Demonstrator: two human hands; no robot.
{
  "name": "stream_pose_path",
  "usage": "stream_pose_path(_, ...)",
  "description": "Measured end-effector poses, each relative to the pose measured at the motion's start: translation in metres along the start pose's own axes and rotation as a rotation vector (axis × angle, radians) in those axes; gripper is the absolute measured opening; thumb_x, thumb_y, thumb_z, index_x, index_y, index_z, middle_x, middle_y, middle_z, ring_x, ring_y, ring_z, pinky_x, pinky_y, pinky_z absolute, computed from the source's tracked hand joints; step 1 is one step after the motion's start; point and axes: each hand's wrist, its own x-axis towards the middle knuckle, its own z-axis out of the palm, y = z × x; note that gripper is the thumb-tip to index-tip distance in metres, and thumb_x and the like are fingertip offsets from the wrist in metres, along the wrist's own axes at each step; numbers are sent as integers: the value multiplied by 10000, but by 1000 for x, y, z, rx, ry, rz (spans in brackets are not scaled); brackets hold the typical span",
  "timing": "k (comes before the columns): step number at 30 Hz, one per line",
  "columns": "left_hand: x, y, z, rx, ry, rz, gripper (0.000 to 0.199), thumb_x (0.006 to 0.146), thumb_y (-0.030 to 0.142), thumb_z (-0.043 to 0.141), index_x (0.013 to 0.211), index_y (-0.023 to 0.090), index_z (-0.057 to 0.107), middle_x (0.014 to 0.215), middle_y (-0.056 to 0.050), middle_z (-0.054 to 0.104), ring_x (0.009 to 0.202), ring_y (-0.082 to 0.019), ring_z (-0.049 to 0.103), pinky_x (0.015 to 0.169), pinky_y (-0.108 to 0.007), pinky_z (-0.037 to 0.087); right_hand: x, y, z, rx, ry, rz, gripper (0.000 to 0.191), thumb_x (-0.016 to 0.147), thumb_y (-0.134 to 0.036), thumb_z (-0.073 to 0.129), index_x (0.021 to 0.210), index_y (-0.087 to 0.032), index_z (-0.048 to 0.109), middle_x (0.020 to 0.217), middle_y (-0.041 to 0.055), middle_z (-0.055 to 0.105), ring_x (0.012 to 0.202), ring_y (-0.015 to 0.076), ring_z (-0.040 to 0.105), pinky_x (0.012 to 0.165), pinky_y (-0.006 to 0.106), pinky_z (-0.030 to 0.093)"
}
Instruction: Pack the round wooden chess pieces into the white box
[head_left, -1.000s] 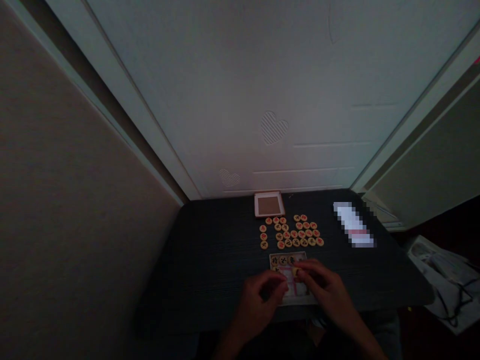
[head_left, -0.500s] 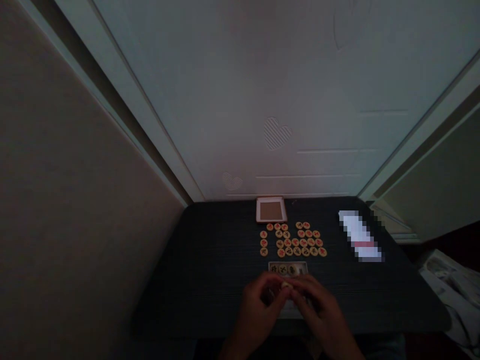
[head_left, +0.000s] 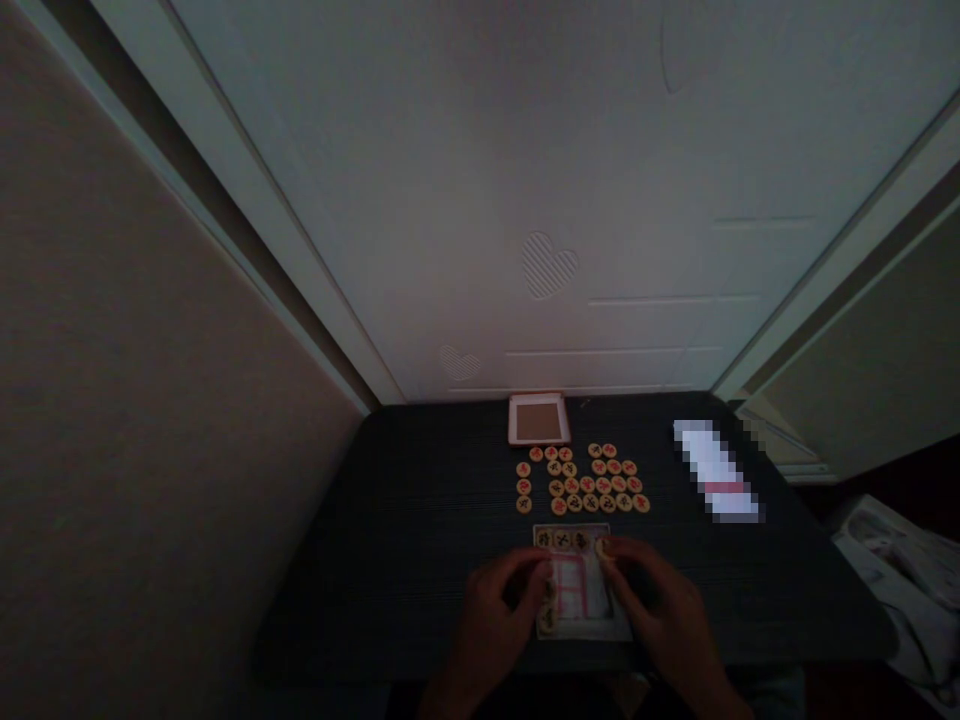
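My right hand (head_left: 651, 590) pinches a round Chinese chess piece (head_left: 602, 547) between thumb and finger, over the upper right corner of a shallow box (head_left: 620, 630). At the box's left side is my left hand (head_left: 506, 603), its thumb and fingertips drawn close together; whether a piece is between them is hidden. A row of black-marked chess pieces (head_left: 562, 539) lies along the box's far edge. More pieces (head_left: 548, 618) lie down its left side, partly behind my left fingers. Pink lines (head_left: 571, 588) show on the pale sheet inside the box.
Beyond the box, several red- and black-marked chess pieces (head_left: 587, 485) lie in loose rows on the dark table (head_left: 420, 560). A shallow tray or lid (head_left: 538, 442) stands at the back by the white panel (head_left: 465, 200). A blurred-out bright object (head_left: 716, 475) lies to the right.
My hands have moved apart from where they met above the box. The right one has carried a piece to the upper right corner, and the box's inside now shows.
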Motion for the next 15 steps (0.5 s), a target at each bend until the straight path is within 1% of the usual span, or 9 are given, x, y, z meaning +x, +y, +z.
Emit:
stream_pose_path(2,0,-10,-6,95,23,36,184,960,370,644,1035,264,774,951,-40,784,835,-209,720,773,-276,549,2,9,-7,-54,9,47,209,958,-404,632,1105,-272,700,1056,53,764,939,235,741,844,348,611)
stream_pose_path(3,-1,-15,-8,140,22,56,175,958,364,647,1034,266,771,942,-39,777,832,-208,715,774,-280,550,3,12,-9,-81,7,50,211,953,-406,637,1103,-267,693,1044,54,761,929,234,736,838,350,608)
stream_pose_path(7,-3,-33,-9,296,-16,167,170,971,335,631,1082,270,742,919,-35,743,845,-202,695,808,-303,559,7,18,-7,-164,-16,-49,127,944,-353,635,1017,-256,673,1052,62,737,997,244,699,894,383,578)
stream_pose_path(9,-4,-39,-8,339,-28,217,173,978,318,622,1109,273,726,916,-30,735,849,-199,692,822,-313,561,10,18,-3,-204,-45,-96,76,945,-309,618,979,-254,660,1039,60,729,994,241,686,883,385,572)
stream_pose_path(11,-5,-43,-6,368,-28,253,157,980,302,620,1100,280,718,914,-23,733,858,-199,691,840,-324,559,13,19,1,-256,-72,-125,80,943,-269,607,1006,-254,652,1023,58,726,978,240,677,862,387,570)
stream_pose_path(15,-4,-45,-5,402,-38,288,126,982,273,615,1054,286,717,951,-20,734,911,-207,690,869,-337,555,14,22,7,-401,-95,-168,220,923,-207,605,1134,-255,648,1054,59,732,1006,260,667,878,416,552)
